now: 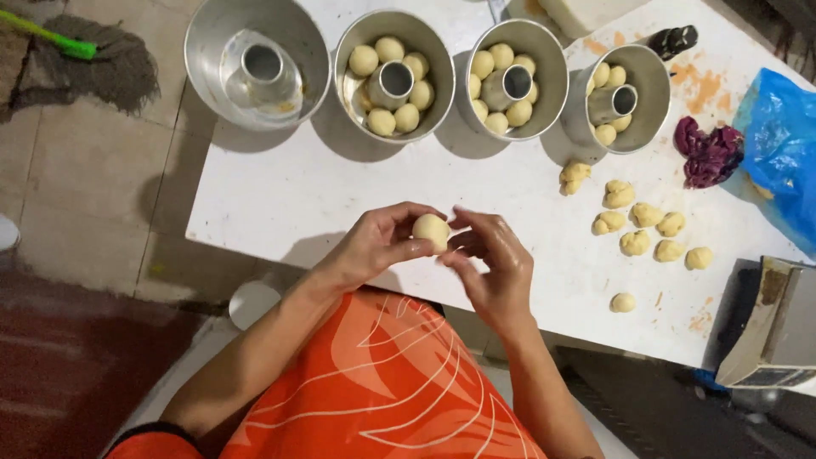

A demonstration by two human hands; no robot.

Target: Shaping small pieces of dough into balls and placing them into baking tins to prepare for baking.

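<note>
Nearest the camera is an orange garment with a white leaf pattern (pixel 382 382), and both forearms reach out from it over the near edge of the white worktop (pixel 289 195). The left hand (pixel 374 242) and the right hand (pixel 493 268) meet just above that edge, and between them sits a pale dough ball (pixel 431 229): the left fingers are curled around its near side, gripping it, while the right fingers press against its other side, half closed. Judging by that hold, the step in hand looks like rounding a piece into a smooth ball; what it calls for next is probably a light, even turn between the fingers so the surface stays unbroken. To the right on the worktop lie loose, rougher dough pieces (pixel 646 225), near one another, with one ball (pixel 623 302) apart and nearer the edge. Beyond them lies a lump of purple dough (pixel 707 153) beside a blue plastic bag (pixel 778 144), with orange smears on the surface about it. Along the far side stand four metal ring pans: the leftmost pan (pixel 255 59) empty, the two middle pans (pixel 393 72) ringed with balls, the rightmost pan (pixel 619 98) partly filled. A tiled floor (pixel 76 170) lies to the left, with a green-handled broom (pixel 51 38) at its far corner.
</note>
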